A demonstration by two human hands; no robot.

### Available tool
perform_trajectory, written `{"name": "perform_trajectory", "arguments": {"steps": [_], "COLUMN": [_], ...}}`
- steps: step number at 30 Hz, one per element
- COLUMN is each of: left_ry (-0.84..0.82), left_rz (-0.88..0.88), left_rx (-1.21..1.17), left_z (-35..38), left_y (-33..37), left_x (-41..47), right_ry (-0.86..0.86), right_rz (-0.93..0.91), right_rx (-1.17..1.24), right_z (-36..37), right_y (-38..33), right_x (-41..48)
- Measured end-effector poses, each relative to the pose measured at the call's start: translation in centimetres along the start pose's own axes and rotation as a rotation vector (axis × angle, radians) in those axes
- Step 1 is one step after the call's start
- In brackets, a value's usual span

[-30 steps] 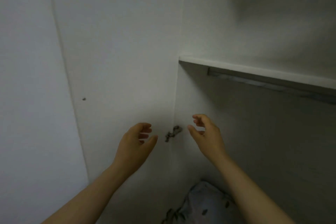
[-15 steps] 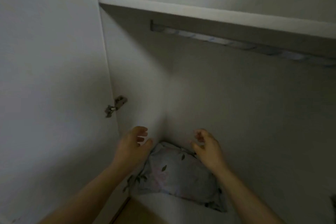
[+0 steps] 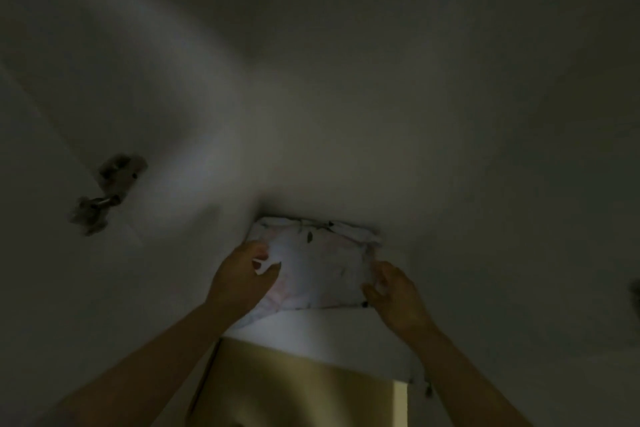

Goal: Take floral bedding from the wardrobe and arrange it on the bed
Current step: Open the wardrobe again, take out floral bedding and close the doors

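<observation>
Nearest to us, at six o'clock, is a tan surface (image 3: 294, 388), too dim to name. Above it runs the pale front edge of the shelf (image 3: 322, 333) in the wardrobe. Both our forearms reach up across it.

Our left hand (image 3: 242, 279) comes in from seven o'clock and lies on the left end of the bedding (image 3: 322, 270). The fingers are curled over the cloth and the thumb spread, so the hand looks partly closed on the fabric. Whether it has truly pinched the cloth we cannot tell, since the picture is dark and blurred. Our right hand (image 3: 394, 295) comes in from five o'clock and touches the bundle's right end. Its fingers are bent and loosely open, cupping the edge more than clamping it.

The bedding is a folded floral bundle on the shelf, pushed back toward the rear corner. Its long axis runs from nine to three o'clock, straight across our reach, with one hand at each end. Both hands seem about equally near. We judge the next move to be closing both hands on the ends and drawing the bundle toward six o'clock, keeping it level.

Farther off, at nine o'clock, a hinge (image 3: 104, 192) sits on the side panel. Beyond that is only the dim back wall (image 3: 415, 97).
</observation>
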State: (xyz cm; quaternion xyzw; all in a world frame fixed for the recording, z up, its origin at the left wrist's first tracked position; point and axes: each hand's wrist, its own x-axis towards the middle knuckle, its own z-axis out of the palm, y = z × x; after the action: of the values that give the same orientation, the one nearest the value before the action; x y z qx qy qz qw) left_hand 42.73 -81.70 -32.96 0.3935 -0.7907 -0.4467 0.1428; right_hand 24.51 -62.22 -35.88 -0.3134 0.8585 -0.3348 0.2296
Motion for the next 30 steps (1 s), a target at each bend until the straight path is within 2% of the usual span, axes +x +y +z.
{"name": "perform_trajectory", "arguments": {"steps": [5,8,12,17,30], "left_ry": [-0.074,-0.079,-0.1,-0.098,-0.142], "left_rz": [-0.04,-0.091,-0.054,-0.136,-0.022], "left_rx": [0.066,0.074,0.166,0.189,0.38], "left_z": [5.2,8.4,13.0,18.2,33.1], "left_y": [-4.3,-6.7,-10.7,-16.4,-36.3], "left_x": [1.7,2.3,4.0,6.5,16.9], "right_ry": [-0.038,-0.083,-0.139,-0.198,-0.236], "right_rz": [0.033,0.029,0.004,0.011,-0.035], "right_rx": [-0.05,-0.102,-0.194,-0.269,-0.388], "right_z": [2.2,3.2,5.3,8.8,25.4], "right_y": [5.0,7.9,12.6,18.5,35.8], "right_x": [1.3,2.6,5.4,9.1,20.8]}}
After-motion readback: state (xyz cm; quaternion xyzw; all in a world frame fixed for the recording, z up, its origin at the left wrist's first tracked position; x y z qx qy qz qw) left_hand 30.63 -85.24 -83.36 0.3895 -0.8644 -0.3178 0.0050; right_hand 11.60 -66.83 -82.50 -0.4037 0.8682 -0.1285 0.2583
